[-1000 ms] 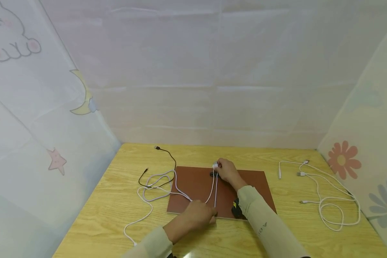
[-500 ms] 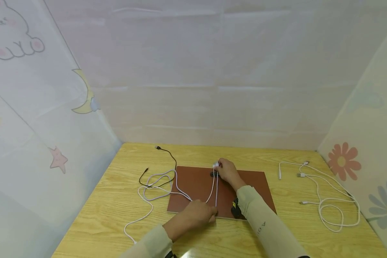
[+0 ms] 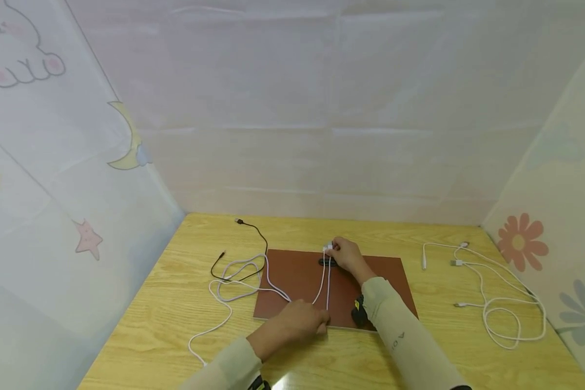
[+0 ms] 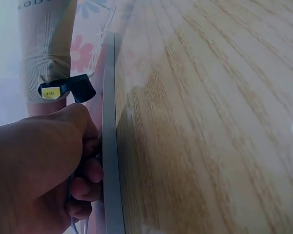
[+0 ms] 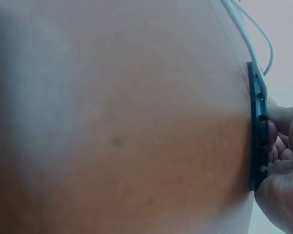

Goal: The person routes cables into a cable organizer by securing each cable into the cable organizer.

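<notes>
In the head view my right hand [image 3: 348, 255] pinches the USB plug [image 3: 330, 247] of a lavender cable [image 3: 328, 290] at the far side of a brown board [image 3: 290, 271]. A white cable [image 3: 322, 279] runs beside it, its plug close by. Both pass over a black slotted cable holder [image 3: 323, 262], whose notches show in the right wrist view, with my fingertips [image 5: 272, 134] right behind it. Near the board's front edge, my left hand [image 3: 299, 320] grips the lavender cable with curled fingers. The white cable passes behind that hand, partly hidden.
Loops of the white and lavender cables lie left on the wooden table [image 3: 166, 325], tangled with a thin black USB cable [image 3: 258, 233]. Another white cable [image 3: 504, 299] with several plugs lies at the right. Printed cloth walls [image 3: 292, 162] stand behind and at both sides.
My right hand has shifted slightly right with the lavender cable's plug, and a bit more of the black holder shows. My left hand stays nearly still at the front edge.
</notes>
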### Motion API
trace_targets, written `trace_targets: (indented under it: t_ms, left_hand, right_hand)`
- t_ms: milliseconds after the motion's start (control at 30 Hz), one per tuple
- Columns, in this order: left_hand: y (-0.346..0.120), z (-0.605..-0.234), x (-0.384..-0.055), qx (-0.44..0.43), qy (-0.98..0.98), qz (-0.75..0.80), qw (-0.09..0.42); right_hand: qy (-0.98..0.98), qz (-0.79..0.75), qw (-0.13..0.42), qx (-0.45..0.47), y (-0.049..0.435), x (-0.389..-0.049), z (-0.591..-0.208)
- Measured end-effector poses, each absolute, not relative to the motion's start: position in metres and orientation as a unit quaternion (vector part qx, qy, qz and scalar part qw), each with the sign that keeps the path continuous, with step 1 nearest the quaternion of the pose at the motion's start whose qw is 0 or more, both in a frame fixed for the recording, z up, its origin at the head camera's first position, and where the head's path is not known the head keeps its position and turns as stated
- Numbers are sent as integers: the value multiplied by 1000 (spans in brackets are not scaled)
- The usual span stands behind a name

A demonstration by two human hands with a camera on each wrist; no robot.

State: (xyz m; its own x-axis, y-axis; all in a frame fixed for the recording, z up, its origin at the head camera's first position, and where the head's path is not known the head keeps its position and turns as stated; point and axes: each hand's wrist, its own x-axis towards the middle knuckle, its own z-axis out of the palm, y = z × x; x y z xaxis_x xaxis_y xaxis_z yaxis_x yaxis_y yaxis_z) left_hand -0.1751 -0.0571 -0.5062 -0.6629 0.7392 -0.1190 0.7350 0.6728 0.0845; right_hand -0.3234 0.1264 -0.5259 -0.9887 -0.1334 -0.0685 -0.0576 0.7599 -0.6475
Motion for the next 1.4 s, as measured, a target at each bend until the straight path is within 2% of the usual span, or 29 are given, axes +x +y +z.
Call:
trace_targets:
  t_ms: [533, 1200, 1400]
  left_hand:
    - [-56, -507, -176, 424, 902, 5, 84]
    - [-56, -515, -173, 407, 910, 34, 71]
    - [-54, -509, -165, 381, 924, 11, 29]
  right_hand:
    - [937, -332, 73, -82, 134, -326, -526]
    - [939, -335, 62, -45, 133, -325, -528]
    - [933, -352, 66, -35, 131, -326, -526]
